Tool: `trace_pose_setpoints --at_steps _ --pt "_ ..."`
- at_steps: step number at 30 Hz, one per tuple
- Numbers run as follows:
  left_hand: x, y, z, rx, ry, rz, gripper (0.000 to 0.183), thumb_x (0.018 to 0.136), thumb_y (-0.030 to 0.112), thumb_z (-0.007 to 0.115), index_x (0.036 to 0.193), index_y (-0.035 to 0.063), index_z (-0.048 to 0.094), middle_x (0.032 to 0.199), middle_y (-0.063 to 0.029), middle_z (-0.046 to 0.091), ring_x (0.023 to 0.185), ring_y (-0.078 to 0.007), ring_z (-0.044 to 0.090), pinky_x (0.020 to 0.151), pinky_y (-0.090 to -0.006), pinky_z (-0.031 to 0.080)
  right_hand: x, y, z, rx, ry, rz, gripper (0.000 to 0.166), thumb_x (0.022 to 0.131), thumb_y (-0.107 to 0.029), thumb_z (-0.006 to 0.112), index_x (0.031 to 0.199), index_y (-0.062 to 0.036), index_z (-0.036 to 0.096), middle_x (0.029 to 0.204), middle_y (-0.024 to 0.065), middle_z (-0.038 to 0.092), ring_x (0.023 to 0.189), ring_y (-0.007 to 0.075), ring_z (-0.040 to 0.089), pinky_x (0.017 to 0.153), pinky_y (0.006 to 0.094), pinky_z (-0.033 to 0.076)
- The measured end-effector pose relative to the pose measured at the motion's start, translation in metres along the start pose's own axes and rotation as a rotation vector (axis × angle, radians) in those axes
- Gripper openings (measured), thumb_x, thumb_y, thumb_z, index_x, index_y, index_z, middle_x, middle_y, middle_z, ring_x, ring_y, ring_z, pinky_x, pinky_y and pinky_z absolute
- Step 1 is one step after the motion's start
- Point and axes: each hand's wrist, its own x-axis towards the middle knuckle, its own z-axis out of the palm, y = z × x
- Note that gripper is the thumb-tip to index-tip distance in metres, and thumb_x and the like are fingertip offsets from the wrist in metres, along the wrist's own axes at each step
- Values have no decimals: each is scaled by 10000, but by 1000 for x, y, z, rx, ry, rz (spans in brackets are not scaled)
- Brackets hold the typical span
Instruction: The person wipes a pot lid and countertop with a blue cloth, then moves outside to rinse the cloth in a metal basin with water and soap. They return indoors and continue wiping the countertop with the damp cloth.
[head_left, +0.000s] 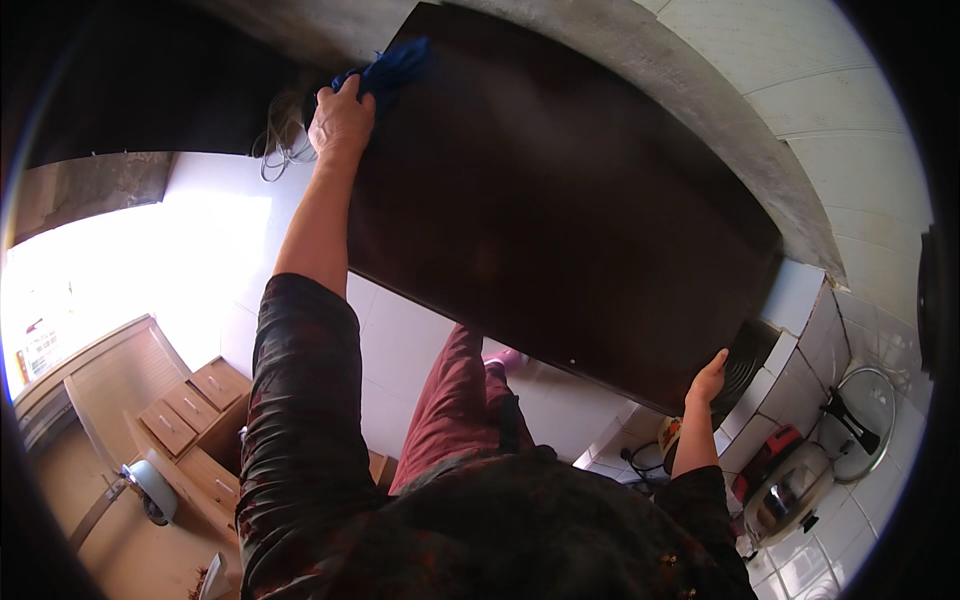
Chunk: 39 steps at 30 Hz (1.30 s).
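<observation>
My left hand (343, 118) is closed around a bunched blue cloth (394, 71) at the upper left edge of a large dark brown panel (555, 217). Part of the cloth lies over the panel's surface and looks slightly blurred. At the panel's near right corner, my right hand (706, 381) grips the edge, with the thumb on top and the other fingers mostly hidden. The panel has a dull, smooth face with a faint pale sheen near its far side. Close to its near edge is a small white spot (572, 361).
Grey looped cable (285, 150) hangs beside my left hand. At right, a glass lid (859, 424) and a lidded pan (787, 491) stand on white tiles. Wooden drawers (187, 405) and a pale blue bowl (152, 489) are at lower left. A tiled wall (840, 135) curves behind the panel.
</observation>
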Motion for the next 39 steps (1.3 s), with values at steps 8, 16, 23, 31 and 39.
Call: trace_pose_setpoints --at_steps 8,16,23,31,39 --pt "-95 -43 -19 79 -129 106 387 769 215 571 1149 253 504 1007 -161 470 868 -352 550 684 -435 474 -9 -9 -6 -52 18 -14 700 847 -570 318 1046 58 555 1047 203 571 975 336 532 834 352 410" --pt "-26 4 -4 8 -29 166 252 767 209 549 1019 196 559 987 -169 481 843 -343 560 668 -435 475 -2 1 -11 -115 -36 26 743 822 -608 342 1119 51 514 1106 175 551 1011 300 523 853 315 402" --pt "27 24 3 -63 -88 -44 329 797 305 463 1085 161 532 1079 -161 494 954 -329 541 775 -428 455 -6 -3 -6 -39 53 15 716 837 -583 330 1075 59 538 1092 189 557 1023 309 518 872 322 391" --pt "-14 -68 -11 14 -375 -124 426 751 401 433 1036 114 567 1076 -204 550 1037 -344 503 846 -435 411 -2 -4 -6 -19 -36 41 718 832 -588 338 1096 53 524 1104 175 550 1019 300 520 861 327 395" --pt "-15 -73 -29 203 -171 55 326 751 220 536 1072 261 578 1121 -99 457 976 -294 532 781 -416 450 2 4 -4 -57 3 -26 714 845 -571 318 1045 73 550 1047 204 572 983 335 528 844 340 402"
